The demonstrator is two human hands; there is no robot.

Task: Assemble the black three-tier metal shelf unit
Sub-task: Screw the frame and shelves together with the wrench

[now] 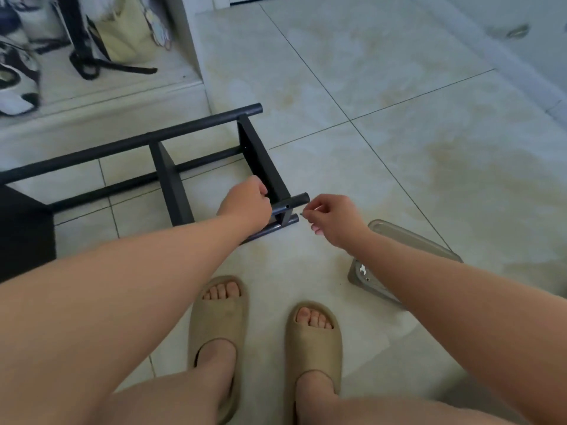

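The left hand (245,200) grips the black shelf frame (170,179)'s end, right hand (334,219) pinching a small screw (302,214) just beside it.

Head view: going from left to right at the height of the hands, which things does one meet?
Middle shelf panel → left hand → holed end of the pole → screw → right hand → clear plastic tray.

Tan slides (218,317), sneakers (18,78), yellow bag (125,35)
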